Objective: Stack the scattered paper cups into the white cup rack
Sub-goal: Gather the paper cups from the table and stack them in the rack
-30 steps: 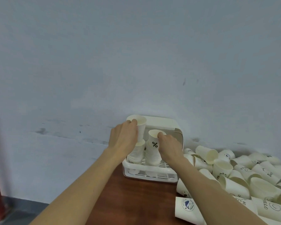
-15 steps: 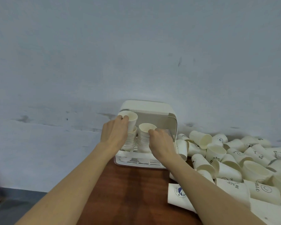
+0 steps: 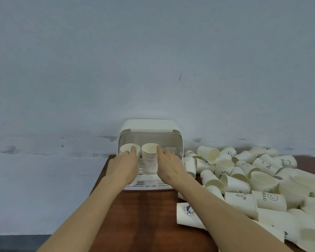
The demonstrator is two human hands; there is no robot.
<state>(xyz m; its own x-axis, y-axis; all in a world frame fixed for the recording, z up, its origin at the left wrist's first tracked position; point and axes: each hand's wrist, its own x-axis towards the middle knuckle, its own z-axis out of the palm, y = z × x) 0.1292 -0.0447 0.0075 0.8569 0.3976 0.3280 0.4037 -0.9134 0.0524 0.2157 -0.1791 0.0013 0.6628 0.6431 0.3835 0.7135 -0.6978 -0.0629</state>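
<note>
Paper cups (image 3: 262, 186) lie in a big pile on the right side of the brown wooden table (image 3: 145, 215). The white cup rack (image 3: 149, 128) stands at the back, against the pale grey wall (image 3: 153, 60). Two cup stacks (image 3: 149, 159) stand inside. The left hand (image 3: 123, 166) and right hand (image 3: 168, 166) touch their tops with straight fingers.

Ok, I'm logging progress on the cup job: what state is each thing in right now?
Cup rack: lid open, holding two stacks.
Left stack: upright, left hand touching it.
Right stack: upright, right hand touching it.
Loose cups: piled, mostly on their sides.
</note>
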